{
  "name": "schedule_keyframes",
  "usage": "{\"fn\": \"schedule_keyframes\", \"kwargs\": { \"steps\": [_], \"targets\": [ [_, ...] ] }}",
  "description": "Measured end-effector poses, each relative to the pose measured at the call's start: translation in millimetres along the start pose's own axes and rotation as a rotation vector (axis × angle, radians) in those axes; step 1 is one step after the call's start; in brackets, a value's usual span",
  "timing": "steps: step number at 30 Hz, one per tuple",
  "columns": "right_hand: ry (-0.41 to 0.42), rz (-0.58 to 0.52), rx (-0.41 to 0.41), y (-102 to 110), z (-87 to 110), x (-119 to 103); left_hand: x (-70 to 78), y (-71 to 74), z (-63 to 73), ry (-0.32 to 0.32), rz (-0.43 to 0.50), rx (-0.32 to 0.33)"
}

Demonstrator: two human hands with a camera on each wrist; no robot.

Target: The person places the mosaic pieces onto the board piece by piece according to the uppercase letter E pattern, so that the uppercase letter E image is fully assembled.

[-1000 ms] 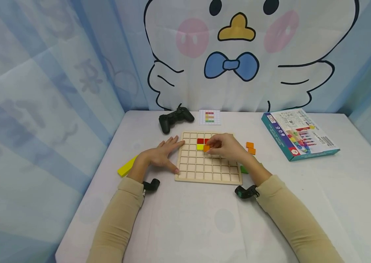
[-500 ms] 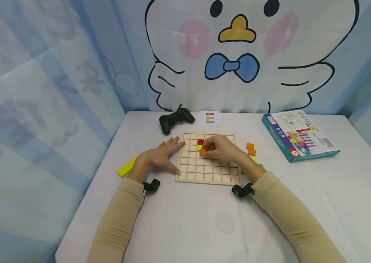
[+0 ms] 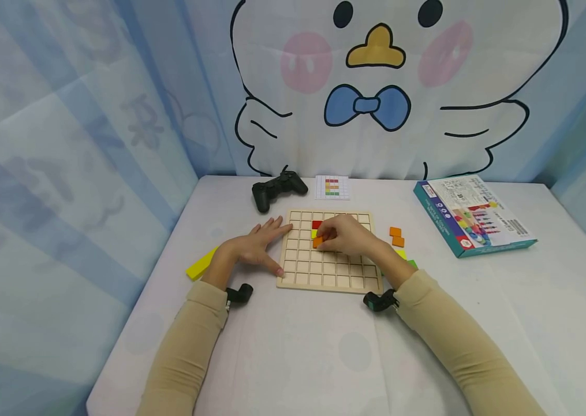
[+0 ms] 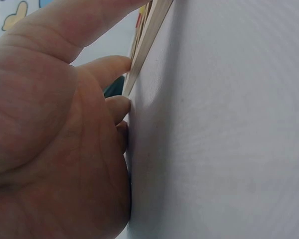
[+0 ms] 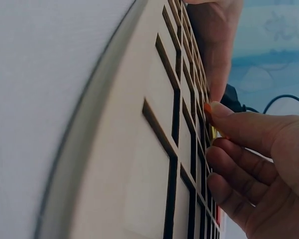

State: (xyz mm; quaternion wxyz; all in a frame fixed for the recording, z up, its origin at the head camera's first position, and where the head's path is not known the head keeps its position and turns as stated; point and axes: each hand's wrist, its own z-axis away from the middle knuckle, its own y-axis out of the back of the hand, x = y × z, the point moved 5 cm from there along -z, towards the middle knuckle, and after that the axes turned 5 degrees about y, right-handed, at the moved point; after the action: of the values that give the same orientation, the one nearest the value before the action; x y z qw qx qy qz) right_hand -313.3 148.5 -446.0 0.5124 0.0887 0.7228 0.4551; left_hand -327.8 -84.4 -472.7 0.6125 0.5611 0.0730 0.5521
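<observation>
A wooden grid board [image 3: 324, 279] lies on the table. My left hand [image 3: 255, 247] is spread flat at its left side, with thumb and fingertips touching the edge. In the left wrist view the same fingers meet the board's wooden rim [image 4: 148, 45]. My right hand [image 3: 349, 236] pinches an orange square tile [image 3: 317, 243] between thumb and finger, low over the grid. A yellow tile [image 3: 314, 233] and a red tile [image 3: 316, 224] sit in the cells just beyond it, partly covered by the right fingers. The right wrist view shows the orange tile [image 5: 208, 110] edge-on by the thumb.
Loose orange tiles [image 3: 396, 237] lie right of the board, with yellow [image 3: 402, 253] and green pieces partly behind the right forearm. A yellow bar [image 3: 200, 265] is by the left wrist. At the back are a game controller [image 3: 279, 188], a pattern card [image 3: 332, 188] and a box [image 3: 474, 216].
My right hand has brought the orange tile slightly left and toward me, from beside the yellow tile to the cell below it. The left hand has stayed in place.
</observation>
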Motion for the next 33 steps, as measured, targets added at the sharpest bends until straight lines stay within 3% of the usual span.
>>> {"fn": "schedule_keyframes", "kwargs": {
  "steps": [25, 33],
  "targets": [
    [-0.007, 0.03, 0.013, -4.0, -1.2, 0.9, -0.7, 0.0, -0.1, 0.019, 0.003, 0.0],
    [-0.006, 0.04, 0.053, 2.0, 4.1, -2.5, -0.9, -0.2, -0.9, 0.011, -0.004, -0.001]
  ]
}}
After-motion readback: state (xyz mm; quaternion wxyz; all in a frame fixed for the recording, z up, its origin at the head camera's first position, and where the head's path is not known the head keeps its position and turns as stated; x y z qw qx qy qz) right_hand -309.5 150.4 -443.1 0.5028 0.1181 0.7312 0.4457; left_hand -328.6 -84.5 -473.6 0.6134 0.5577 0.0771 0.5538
